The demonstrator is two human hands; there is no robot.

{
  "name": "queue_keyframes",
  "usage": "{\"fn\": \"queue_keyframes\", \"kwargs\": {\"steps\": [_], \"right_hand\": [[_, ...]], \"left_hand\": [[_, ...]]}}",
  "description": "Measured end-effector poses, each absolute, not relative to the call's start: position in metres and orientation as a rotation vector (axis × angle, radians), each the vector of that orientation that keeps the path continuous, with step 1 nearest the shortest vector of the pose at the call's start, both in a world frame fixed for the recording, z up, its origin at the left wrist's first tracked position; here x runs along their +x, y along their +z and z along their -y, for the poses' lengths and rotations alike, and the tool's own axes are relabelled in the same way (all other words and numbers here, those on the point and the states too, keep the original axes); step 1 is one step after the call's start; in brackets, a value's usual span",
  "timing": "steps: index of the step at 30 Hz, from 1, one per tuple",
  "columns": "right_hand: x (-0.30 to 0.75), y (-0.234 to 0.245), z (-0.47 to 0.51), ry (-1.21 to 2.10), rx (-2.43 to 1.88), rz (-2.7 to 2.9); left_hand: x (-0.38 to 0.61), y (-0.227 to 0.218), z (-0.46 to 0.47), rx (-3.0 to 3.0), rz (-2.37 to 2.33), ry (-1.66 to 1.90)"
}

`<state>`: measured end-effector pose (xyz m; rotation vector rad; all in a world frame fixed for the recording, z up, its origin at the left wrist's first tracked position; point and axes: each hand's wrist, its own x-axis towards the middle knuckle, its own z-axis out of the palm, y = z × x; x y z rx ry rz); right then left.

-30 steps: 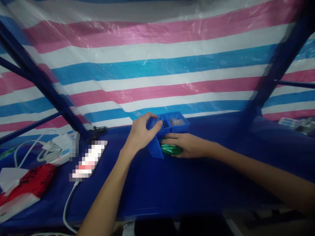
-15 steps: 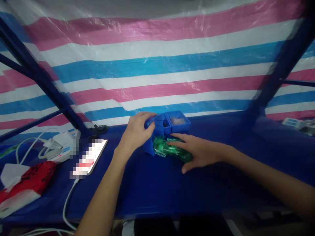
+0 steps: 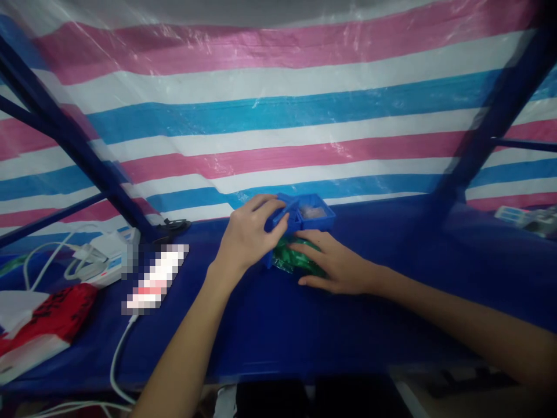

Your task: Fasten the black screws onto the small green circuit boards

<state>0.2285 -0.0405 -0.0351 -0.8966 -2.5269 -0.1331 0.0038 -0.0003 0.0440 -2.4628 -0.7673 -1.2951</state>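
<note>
My left hand (image 3: 249, 237) is closed on the upper edge of a small blue plastic bin (image 3: 279, 216), which stands tilted with its opening toward the right. Shiny green plastic-wrapped pieces (image 3: 290, 256) lie at the mouth of this bin; what they are inside I cannot make out. Over them rests my right hand (image 3: 333, 262), palm down, fingers apart and touching the pieces, thumb out toward me. Directly behind sits another blue bin (image 3: 322, 223) holding clear, whitish small items.
To the left lie a lit phone (image 3: 159, 278) on a white cable, a power strip (image 3: 115, 267) with chargers, and a red and white packet (image 3: 65, 313). Blue frame posts (image 3: 73, 151) flank the blue table (image 3: 304, 337). A striped plastic sheet (image 3: 278, 116) hangs behind.
My right hand has moved left, pushing the green pieces closer to the tilted bin. My left hand has shifted slightly right with the bin's edge. The view has moved slightly.
</note>
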Motion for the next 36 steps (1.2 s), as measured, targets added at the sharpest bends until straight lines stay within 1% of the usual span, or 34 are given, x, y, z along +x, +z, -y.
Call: {"fn": "queue_keyframes", "kwargs": {"steps": [3,10,14,19,23,26,31,36], "right_hand": [[0.223,-0.035,0.041,-0.219,-0.842,2.526],[0.217,-0.034,0.040,-0.212,-0.813,2.615],[0.218,-0.030,0.041,-0.126,-0.828,2.670],[0.219,-0.024,0.042,0.005,-0.811,2.711],[0.221,-0.023,0.041,0.051,-0.788,2.730],[0.224,-0.022,0.042,0.037,-0.806,2.711],[0.232,-0.015,0.038,0.008,-0.909,2.510],[0.246,-0.015,0.023,-0.131,-1.065,2.275]], "left_hand": [[0.009,0.043,0.009,-2.476,0.710,-1.233],[0.021,0.047,0.034,-2.522,0.699,-1.011],[0.014,0.048,0.025,-2.525,0.718,-1.059],[-0.003,0.058,0.012,-2.466,0.837,-1.265],[-0.018,0.068,0.001,-2.336,1.078,-1.380],[-0.033,0.064,-0.016,-2.142,1.303,-1.487],[-0.063,0.037,-0.060,-1.979,1.763,-1.579],[-0.084,0.000,-0.098,-1.982,2.144,-1.645]]}}
